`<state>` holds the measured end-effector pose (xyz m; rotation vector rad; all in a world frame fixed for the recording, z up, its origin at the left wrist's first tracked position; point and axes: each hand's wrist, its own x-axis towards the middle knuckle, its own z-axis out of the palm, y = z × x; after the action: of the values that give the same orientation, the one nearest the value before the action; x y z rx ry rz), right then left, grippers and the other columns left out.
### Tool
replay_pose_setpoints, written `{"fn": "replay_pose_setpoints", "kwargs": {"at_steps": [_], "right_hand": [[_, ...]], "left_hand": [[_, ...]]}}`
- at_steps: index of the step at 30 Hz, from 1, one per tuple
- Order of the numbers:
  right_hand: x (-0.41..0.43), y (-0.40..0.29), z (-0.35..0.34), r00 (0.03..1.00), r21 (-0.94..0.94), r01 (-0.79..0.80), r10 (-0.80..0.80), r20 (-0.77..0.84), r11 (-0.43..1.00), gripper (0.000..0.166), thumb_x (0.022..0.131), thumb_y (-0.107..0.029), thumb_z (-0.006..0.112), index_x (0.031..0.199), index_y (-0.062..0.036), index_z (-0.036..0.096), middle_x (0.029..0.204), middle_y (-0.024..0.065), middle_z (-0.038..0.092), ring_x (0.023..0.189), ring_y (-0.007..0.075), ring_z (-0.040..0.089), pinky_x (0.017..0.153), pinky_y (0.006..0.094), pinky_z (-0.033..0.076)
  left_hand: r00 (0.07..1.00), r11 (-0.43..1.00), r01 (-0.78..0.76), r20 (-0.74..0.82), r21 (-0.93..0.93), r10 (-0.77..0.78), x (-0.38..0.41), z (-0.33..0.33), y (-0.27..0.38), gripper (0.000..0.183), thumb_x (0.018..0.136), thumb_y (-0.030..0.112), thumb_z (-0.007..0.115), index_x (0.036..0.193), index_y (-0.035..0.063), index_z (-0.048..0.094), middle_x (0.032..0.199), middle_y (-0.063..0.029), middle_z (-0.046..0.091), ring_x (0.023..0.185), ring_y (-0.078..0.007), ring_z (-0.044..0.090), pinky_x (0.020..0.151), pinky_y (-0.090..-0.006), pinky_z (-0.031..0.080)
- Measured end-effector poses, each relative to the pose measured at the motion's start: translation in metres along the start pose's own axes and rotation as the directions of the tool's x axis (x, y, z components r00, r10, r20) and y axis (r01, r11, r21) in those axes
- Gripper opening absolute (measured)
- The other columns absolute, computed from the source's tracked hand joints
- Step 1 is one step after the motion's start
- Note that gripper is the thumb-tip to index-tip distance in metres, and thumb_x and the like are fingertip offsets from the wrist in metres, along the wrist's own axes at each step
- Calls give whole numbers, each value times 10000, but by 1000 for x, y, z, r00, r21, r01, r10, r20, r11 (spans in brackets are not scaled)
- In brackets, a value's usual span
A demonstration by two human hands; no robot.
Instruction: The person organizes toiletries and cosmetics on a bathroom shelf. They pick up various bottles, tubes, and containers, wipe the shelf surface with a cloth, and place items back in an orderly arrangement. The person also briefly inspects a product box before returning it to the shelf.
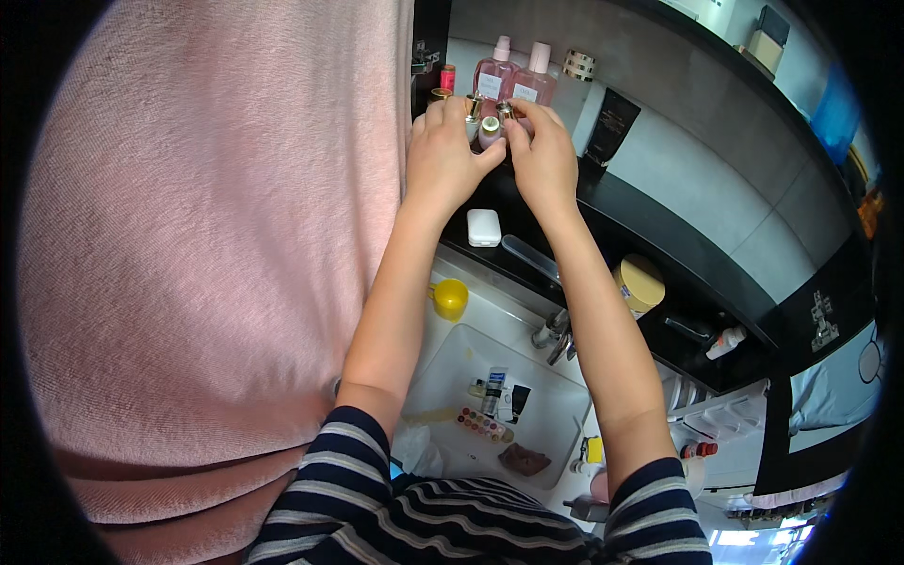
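Observation:
On the shelf of a black cabinet, my left hand [443,155] curves around the left side of a cluster of small cosmetic bottles. A bottle with a gold-coloured cap [473,106] stands by its fingers, and a pale-topped bottle [489,128] is between its fingers and thumb. Whether it grips either is hidden. My right hand [549,152] has thumb and fingers about a small bottle with a shiny metallic cap [506,111]. Right behind my hands are two pink bottles [494,74] [534,79] with white labels.
A pink towel [212,247] hangs at left. Below are a white case [484,227], a yellow cup [450,299], a faucet [554,335] and a sink [438,371] holding tubes and a makeup palette [482,424]. A black tube [613,127] and a cream-coloured tub [639,284] stand at right.

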<state>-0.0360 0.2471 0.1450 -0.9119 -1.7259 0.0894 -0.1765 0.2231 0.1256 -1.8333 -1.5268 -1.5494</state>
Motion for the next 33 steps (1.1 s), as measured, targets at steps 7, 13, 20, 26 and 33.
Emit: {"fn": "replay_pose_setpoints", "kwargs": {"at_steps": [7, 13, 20, 26, 33], "right_hand": [[-1, -4, 3, 998, 46, -19, 16, 58, 999, 275, 953, -240, 669, 1172, -82, 719, 1046, 174, 742, 995, 382, 702, 838, 454, 553], [-10, 0, 0, 983, 253, 118, -149, 108, 960, 277, 950, -284, 674, 1137, -87, 726, 1002, 171, 736, 935, 383, 705, 794, 430, 552], [-104, -42, -24, 972, 184, 174, -199, 126, 967, 229, 929, -218, 705, 1101, -72, 740, 955, 148, 741, 834, 323, 716, 737, 396, 543], [-242, 4, -29, 786, -122, -390, 399, 472, 913, 267, 941, -251, 684, 1155, -100, 736, 984, 138, 753, 878, 347, 726, 762, 428, 567], [-448, 134, 16, 114, -74, -976, 769, 629, 205, 355, 967, -224, 703, 1219, 25, 719, 853, 95, 734, 695, 164, 685, 635, 308, 543]], "left_hand": [[990, 1000, -14, -138, -18, 11, -12, 11, -1, 599, 771, 288, 838, 1203, -5, 543, 1251, -215, 588, 1136, -431, 571, 989, -499, 471], [944, 978, -77, -329, -194, 9, -38, 22, -4, 710, 731, 280, 843, 1297, -3, 522, 1225, -205, 590, 1146, -429, 554, 1013, -489, 454], [898, 608, 266, -37, -748, -438, -141, -17, 35, 599, 804, 235, 851, 1264, 25, 529, 1132, -103, 652, 1042, -181, 649, 899, -329, 536], [620, 161, 750, 599, -641, -506, -295, -1, 27, 427, 922, 140, 734, 1285, 43, 532, 1184, -83, 649, 1065, -156, 637, 913, -299, 524], [10, -59, 997, 897, -40, -441, -464, 39, -22, 471, 872, 203, 730, 1228, -61, 572, 955, -94, 692, 882, -164, 686, 789, -333, 559]]}}
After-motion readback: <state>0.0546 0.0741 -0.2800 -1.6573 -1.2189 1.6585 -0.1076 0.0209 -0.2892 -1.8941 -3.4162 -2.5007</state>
